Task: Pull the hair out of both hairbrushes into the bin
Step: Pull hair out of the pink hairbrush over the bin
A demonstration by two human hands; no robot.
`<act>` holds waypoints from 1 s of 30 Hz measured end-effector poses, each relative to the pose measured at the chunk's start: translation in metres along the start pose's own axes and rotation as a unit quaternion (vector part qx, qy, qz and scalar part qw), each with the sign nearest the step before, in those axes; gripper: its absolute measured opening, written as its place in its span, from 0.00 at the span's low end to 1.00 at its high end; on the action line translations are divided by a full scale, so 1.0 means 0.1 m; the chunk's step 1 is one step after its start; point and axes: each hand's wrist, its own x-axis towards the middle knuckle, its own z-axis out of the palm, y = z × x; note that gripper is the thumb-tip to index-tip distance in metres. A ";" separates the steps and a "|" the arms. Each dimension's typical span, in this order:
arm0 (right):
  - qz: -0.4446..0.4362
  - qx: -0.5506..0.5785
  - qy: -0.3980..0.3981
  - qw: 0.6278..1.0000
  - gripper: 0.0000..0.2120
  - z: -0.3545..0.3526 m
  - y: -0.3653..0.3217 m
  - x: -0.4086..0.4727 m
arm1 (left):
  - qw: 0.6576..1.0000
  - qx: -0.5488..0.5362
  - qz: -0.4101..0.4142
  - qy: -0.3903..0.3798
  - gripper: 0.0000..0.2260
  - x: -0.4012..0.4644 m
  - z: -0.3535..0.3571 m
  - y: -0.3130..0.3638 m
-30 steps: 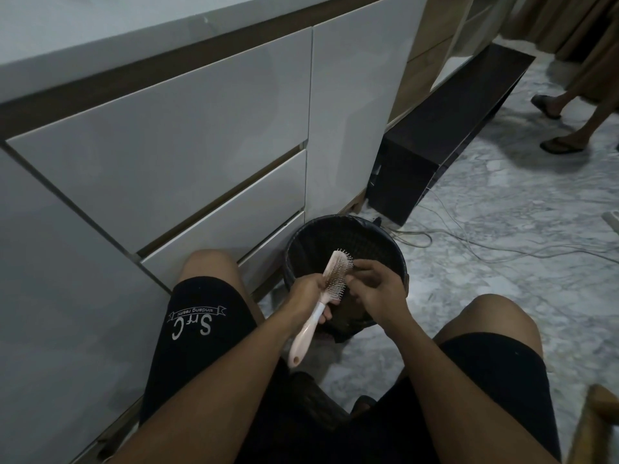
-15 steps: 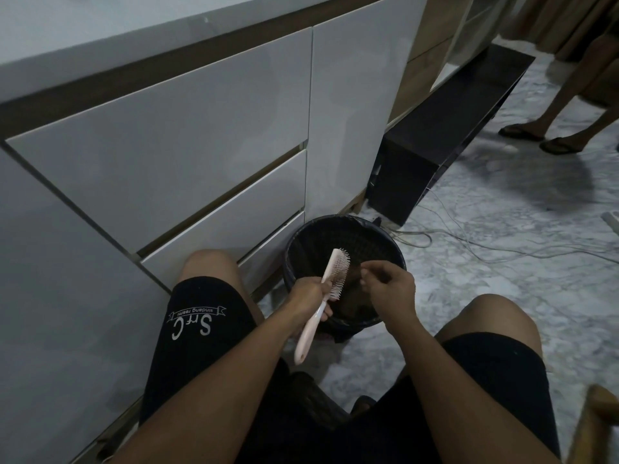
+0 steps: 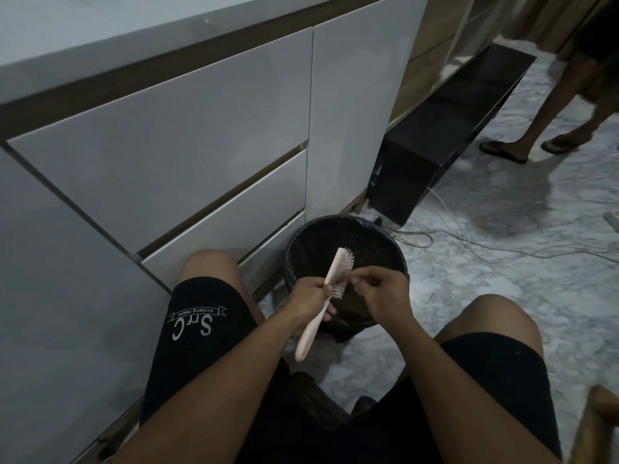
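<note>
A pale pink hairbrush (image 3: 336, 277) is held over a round black bin (image 3: 378, 229) that stands on the floor between my knees. My left hand (image 3: 310, 294) grips the brush where the handle meets the head, bristles facing right. My right hand (image 3: 382, 289) is at the bristles, thumb and fingertips pinched together by the lower part of the head; whether hair is in the pinch is too small to tell. Only one hairbrush is in view.
White cabinet drawers (image 3: 187, 135) run along the left. A black box (image 3: 435, 155) lies on the marble floor beyond the bin, with white cables (image 3: 469, 242) trailing right. Another person's legs and sandals (image 3: 502, 150) stand at the far right. A wooden object (image 3: 599, 426) is at bottom right.
My right hand drew away from the bristles over the bin, then came back to them. The other person's feet have stepped to the left.
</note>
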 end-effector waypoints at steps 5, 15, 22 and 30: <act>0.039 0.023 0.022 0.999 0.09 -0.03 0.02 0.05 | 1.000 0.004 0.005 0.012 0.12 0.04 0.00 -0.03; -0.081 -0.056 -0.054 0.994 0.10 0.06 0.02 -0.04 | 1.000 0.000 0.002 -0.012 0.10 0.03 -0.01 -0.05; -0.018 -0.028 0.026 0.999 0.09 0.01 -0.01 -0.01 | 1.000 0.001 -0.007 -0.005 0.09 0.04 -0.01 -0.05; -0.019 0.052 -0.052 0.997 0.15 0.01 0.01 -0.02 | 0.999 -0.026 0.003 -0.023 0.08 0.04 0.00 -0.06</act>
